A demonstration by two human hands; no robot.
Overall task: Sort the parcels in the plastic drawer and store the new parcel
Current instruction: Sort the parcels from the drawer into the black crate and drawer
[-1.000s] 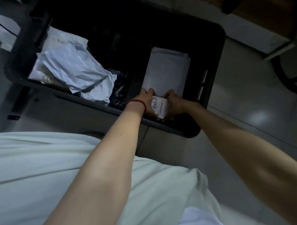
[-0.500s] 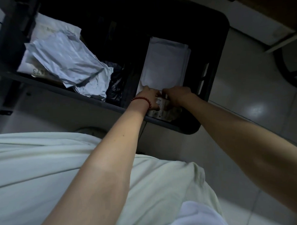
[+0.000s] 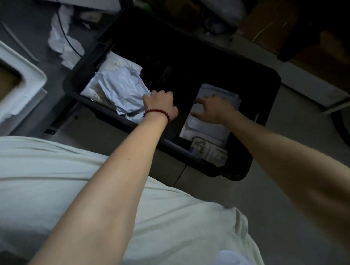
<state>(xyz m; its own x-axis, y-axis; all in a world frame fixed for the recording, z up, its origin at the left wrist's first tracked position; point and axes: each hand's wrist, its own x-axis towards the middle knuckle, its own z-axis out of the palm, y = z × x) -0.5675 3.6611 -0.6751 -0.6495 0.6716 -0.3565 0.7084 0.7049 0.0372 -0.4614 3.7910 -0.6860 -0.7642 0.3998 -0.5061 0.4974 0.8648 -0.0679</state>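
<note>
A black plastic drawer [image 3: 268,101] is pulled open in front of me. Crumpled grey-white parcels [image 3: 119,88] fill its left side. A stack of flat white parcels [image 3: 209,129] lies on its right side. A small labelled parcel [image 3: 209,152] lies in the front right corner with neither hand on it. My left hand [image 3: 159,105], with a red bead bracelet, has curled fingers at the right edge of the crumpled parcels; whether it holds one is hidden. My right hand [image 3: 213,109] rests with spread fingers on the flat white stack.
A white bin [image 3: 19,86] stands at the left. Loose papers and a black cable [image 3: 65,41] lie behind the drawer's left corner. Cardboard boxes [image 3: 275,21] stand at the back right. Pale floor tiles [image 3: 299,144] stretch to the right.
Both hands have let go of the small labelled parcel, which now lies in the front right corner. My left hand moved left to the crumpled parcels, my right hand onto the flat white stack.
</note>
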